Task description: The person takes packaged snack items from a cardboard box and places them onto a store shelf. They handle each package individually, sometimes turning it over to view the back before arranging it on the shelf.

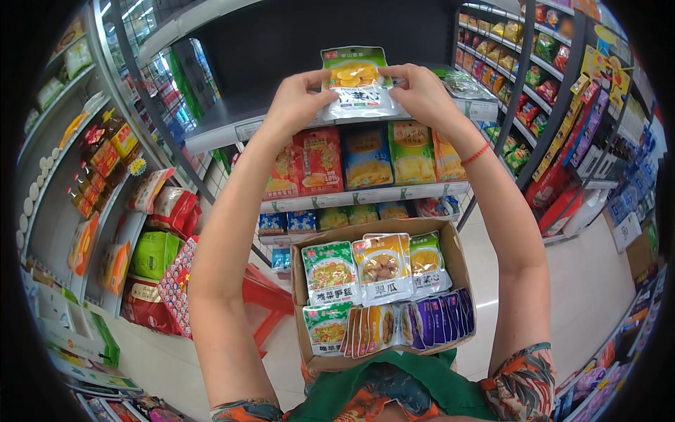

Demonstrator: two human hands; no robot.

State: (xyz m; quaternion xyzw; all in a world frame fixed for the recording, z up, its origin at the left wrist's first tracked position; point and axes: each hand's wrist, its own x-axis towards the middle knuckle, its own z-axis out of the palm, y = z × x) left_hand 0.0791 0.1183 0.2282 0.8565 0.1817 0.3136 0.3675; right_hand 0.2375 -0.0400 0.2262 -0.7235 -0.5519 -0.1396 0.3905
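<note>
Between both hands a green and white foil pouch of pickled vegetables [358, 84] is held upright at the edge of the dark upper shelf. My left hand [303, 97] pinches its left side, and my right hand [416, 92] grips its right side between thumb and fingers. Below my arms, against my front, rests an open cardboard box [456, 248]. It contains a green pouch [331, 274], an orange-brown pouch [384, 269], another green and white pouch [428, 264], and rows of upright orange packets [381, 327] and purple packets [440, 319].
Red pouches [319, 161], a blue pouch [367, 158] and a yellow-green pouch [411, 153] fill the shelf below. Foil packs [464, 84] lie at the upper shelf's right. A red plastic stool [266, 306] stands left of the box. Shelves with bottles [105, 153] are at the left.
</note>
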